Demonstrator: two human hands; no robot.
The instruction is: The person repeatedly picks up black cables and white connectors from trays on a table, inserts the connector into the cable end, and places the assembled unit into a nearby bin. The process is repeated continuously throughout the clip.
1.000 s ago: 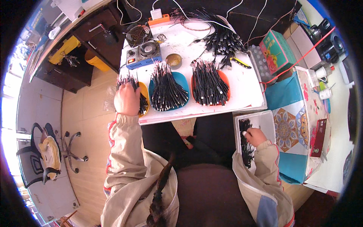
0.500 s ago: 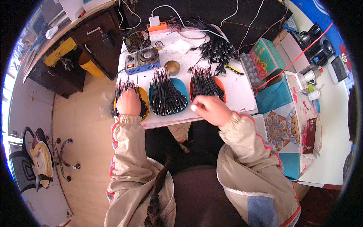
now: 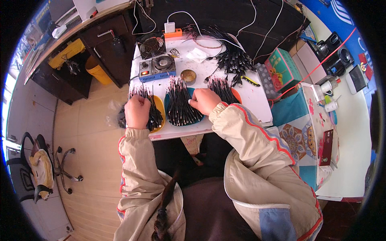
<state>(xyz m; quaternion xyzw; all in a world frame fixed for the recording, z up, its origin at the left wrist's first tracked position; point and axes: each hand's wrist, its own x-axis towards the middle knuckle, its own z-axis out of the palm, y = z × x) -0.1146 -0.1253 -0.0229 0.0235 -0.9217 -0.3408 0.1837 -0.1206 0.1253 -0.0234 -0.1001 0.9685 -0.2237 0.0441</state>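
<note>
My left hand (image 3: 137,112) is closed over the black cable pieces (image 3: 155,115) in the yellow tray (image 3: 162,110). Its curled fingers hide whatever they hold. Over the right side of the teal tray (image 3: 191,91) is my right hand (image 3: 206,101), its thumb and fingers drawn together against the bundle of short black cables (image 3: 179,102). Whether a cable sits between those fingertips cannot be made out. More cables (image 3: 222,89) lie in the orange tray (image 3: 237,94), partly covered by my right hand and sleeve. The cables have pinkish wire ends pointing away from me.
Behind the trays stand a blue solder pot unit (image 3: 157,67), a small fan (image 3: 151,46) and a round tin (image 3: 188,75). A pile of black cables (image 3: 233,60) and yellow-handled cutters (image 3: 251,81) lie at the back right. A green box (image 3: 282,68) stands beyond the table's right side.
My right hand has moved left from the orange tray to the teal tray, its fingers closing together. My left hand stays over the yellow tray. The view has shifted slightly.
</note>
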